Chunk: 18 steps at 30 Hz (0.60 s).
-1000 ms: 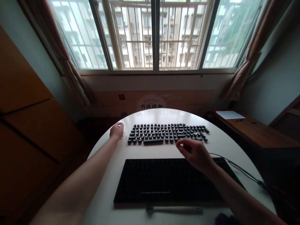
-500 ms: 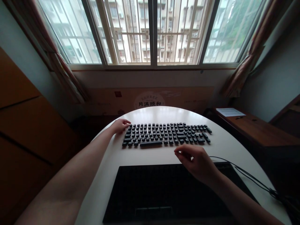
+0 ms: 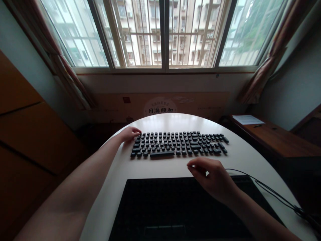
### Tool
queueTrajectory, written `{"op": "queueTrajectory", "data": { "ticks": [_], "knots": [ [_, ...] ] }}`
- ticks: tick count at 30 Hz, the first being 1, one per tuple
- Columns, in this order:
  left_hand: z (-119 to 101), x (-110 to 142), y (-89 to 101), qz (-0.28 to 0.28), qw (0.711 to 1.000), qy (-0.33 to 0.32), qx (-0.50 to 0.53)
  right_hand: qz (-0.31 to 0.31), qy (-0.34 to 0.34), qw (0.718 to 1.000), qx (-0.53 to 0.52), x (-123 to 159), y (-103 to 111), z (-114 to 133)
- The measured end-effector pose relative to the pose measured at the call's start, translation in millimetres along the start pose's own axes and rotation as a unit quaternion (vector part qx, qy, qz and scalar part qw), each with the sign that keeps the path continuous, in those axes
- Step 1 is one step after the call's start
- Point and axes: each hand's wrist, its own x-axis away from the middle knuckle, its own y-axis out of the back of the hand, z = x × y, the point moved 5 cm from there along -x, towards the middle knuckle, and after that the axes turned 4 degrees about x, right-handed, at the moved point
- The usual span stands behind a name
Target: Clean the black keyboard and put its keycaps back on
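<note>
Many loose black keycaps [image 3: 175, 144] lie on the white table [image 3: 155, 169], set out in rows like a keyboard. My left hand [image 3: 129, 134] is at their far left corner, its thumb and fingertips closed around the corner keycap [image 3: 140, 134]. My right hand [image 3: 209, 172] hovers over the far edge of a wide, flat black keyboard base [image 3: 160, 207], just below the keycap rows. Its thumb and index finger are pinched together; whatever may be between them is too small to make out. Dark shade hides detail on the base's surface.
A black cable [image 3: 273, 194] runs from behind the base to the right edge of the table. Beyond on the right, a wooden desk [image 3: 283, 140] holds a paper sheet [image 3: 248, 119]. A long cardboard box [image 3: 105, 103] stands behind the table, under the window.
The view has shifted very slightly. Both hands keep nearly the same place and pose, and the keycap rows look unchanged.
</note>
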Motion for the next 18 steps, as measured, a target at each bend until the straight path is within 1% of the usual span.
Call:
{"op": "queueTrajectory", "data": {
  "ticks": [6, 9, 11, 13, 15, 17, 18],
  "knots": [
    [-5.1, 0.0, -0.7, -0.022, 1.000, 0.002, 0.001, -0.007, 0.007, 1.000, 0.003, 0.1, -0.3, -0.5],
    [-8.6, 6.0, 0.5, -0.037, 0.999, 0.012, 0.017, -0.005, 0.001, 1.000, 0.003, 0.6, -0.8, -2.0],
    [-13.8, 14.1, 6.1, -0.046, 0.998, 0.016, 0.035, -0.002, -0.002, 1.000, 0.001, 1.4, -0.6, -2.5],
    [-23.2, 27.3, 16.7, -0.058, 0.997, 0.005, 0.057, 0.000, -0.002, 1.000, 0.001, 2.3, -0.5, -2.5],
    [-36.2, 47.9, 29.3, -0.070, 0.994, -0.018, 0.078, 0.002, 0.000, 1.000, 0.004, 3.0, -1.0, -2.7],
    [-50.0, 77.0, 38.4, -0.069, 0.993, -0.042, 0.090, 0.002, 0.001, 1.000, 0.004, 3.4, -2.1, -3.2],
    [-56.9, 94.5, 39.7, -0.057, 0.992, -0.058, 0.092, 0.003, 0.002, 1.000, 0.002, 3.5, -2.8, -3.5]
  ]
}}
